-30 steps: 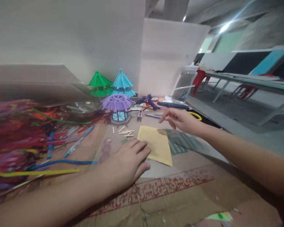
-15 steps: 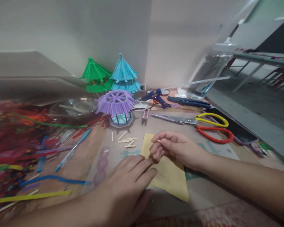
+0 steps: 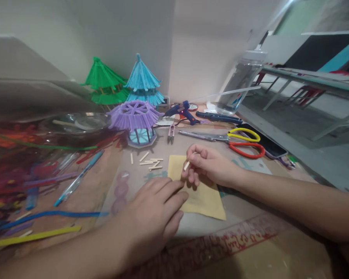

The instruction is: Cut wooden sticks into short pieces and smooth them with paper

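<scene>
Where the bench (image 3: 100, 174) comes closest to you, a red-patterned band (image 3: 244, 240) slants across its covering, with a yellow strip (image 3: 46, 235) and a blue strip (image 3: 58, 213) lying off to your left. Your left hand (image 3: 159, 201) is palm down, its fingertips reaching over the left edge of a yellow sheet (image 3: 205, 205); its grip is loosely spread, and what lies under the palm is hidden. Just above that sheet, your right hand (image 3: 206, 162) has its grip closed, thumb and fingers pinching a short pale stick (image 3: 187, 166), tilted, near your left fingertips. Left of the sheet you have a loose scatter of similar sticks (image 3: 151, 162), and farther left a blue pen (image 3: 78, 180). Beyond your right hand lie scissors (image 3: 246, 156) with yellow and red handles, a dark phone (image 3: 269, 144) beside them, and small snips (image 3: 171, 133) to their left. Past the sticks stands a purple-roofed model (image 3: 134, 116), with a glue gun (image 3: 181, 110) to its right. Farther back, you see a green model (image 3: 104, 79), a light-blue model (image 3: 143, 79) and a clear container (image 3: 238, 83).
</scene>
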The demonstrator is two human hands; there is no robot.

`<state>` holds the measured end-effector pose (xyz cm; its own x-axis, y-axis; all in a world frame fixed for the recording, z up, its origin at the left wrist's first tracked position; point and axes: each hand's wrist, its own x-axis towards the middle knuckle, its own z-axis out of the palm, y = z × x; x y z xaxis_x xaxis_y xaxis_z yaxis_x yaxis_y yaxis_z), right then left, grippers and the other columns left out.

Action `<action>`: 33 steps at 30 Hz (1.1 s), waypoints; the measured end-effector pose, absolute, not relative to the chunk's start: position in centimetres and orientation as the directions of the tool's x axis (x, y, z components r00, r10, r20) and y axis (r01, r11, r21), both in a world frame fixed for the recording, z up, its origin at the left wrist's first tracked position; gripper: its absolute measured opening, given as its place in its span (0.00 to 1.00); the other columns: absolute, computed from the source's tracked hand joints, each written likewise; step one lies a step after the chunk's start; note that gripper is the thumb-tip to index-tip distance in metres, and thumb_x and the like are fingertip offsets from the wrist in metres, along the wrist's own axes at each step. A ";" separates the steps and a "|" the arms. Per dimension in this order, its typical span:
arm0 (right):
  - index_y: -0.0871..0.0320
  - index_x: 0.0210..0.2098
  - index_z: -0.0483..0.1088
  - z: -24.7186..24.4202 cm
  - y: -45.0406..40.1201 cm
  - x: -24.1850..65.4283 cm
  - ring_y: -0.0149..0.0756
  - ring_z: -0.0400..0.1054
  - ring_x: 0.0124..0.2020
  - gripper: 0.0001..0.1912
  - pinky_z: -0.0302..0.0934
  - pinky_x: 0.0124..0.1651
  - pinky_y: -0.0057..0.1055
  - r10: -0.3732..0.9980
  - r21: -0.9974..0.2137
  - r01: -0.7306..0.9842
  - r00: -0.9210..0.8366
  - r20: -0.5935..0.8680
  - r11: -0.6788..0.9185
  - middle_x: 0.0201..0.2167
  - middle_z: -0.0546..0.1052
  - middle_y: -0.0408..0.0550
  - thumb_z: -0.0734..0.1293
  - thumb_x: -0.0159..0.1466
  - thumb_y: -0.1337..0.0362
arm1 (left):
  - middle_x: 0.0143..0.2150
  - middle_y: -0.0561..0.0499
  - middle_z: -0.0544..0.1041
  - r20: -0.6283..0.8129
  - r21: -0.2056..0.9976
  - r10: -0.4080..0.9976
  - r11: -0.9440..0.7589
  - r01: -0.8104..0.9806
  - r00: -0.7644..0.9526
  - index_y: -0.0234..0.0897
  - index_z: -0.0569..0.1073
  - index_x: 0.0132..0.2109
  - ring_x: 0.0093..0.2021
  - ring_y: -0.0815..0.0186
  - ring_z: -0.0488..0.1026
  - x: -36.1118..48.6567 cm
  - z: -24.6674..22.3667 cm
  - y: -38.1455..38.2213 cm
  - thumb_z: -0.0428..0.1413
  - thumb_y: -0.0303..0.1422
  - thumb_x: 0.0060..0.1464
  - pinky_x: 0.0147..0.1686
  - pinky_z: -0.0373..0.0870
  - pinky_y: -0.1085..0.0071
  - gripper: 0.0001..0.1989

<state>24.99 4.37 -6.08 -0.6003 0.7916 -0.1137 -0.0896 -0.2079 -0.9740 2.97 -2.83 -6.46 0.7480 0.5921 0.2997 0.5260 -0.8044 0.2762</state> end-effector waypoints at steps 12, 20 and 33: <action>0.58 0.37 0.73 -5.1 4.5 25.3 0.31 0.69 0.32 0.04 0.60 0.36 0.27 0.776 -0.614 0.541 -0.598 0.198 0.574 0.31 0.78 0.45 0.67 0.66 0.64 | 0.57 0.39 0.73 0.276 0.226 0.575 -0.817 0.530 0.770 0.34 0.75 0.49 0.58 0.52 0.70 2.9 -6.1 -3.5 0.47 0.30 0.68 0.56 0.71 0.53 0.12; 0.57 0.34 0.74 -4.6 4.8 25.2 0.32 0.70 0.31 0.04 0.61 0.36 0.27 0.732 -0.602 0.533 -0.669 0.130 0.594 0.30 0.79 0.43 0.67 0.65 0.65 | 0.57 0.35 0.73 0.254 0.177 0.570 -0.822 0.541 0.782 0.32 0.72 0.53 0.59 0.49 0.71 2.9 -6.0 -3.4 0.47 0.32 0.67 0.57 0.72 0.50 0.14; 0.58 0.32 0.74 -4.7 4.6 25.7 0.35 0.69 0.34 0.05 0.57 0.37 0.29 0.736 -0.330 0.665 -0.653 0.179 0.670 0.31 0.79 0.46 0.68 0.66 0.67 | 0.53 0.40 0.72 0.194 0.244 0.607 -0.791 0.561 0.771 0.35 0.74 0.53 0.52 0.52 0.72 2.8 -6.1 -3.3 0.47 0.33 0.68 0.50 0.74 0.52 0.15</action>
<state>25.72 4.62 -4.66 -0.6528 0.7362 0.1786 0.6650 0.6698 -0.3303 2.79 -3.29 -6.08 0.7711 0.6066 0.1936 0.5609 -0.7910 0.2444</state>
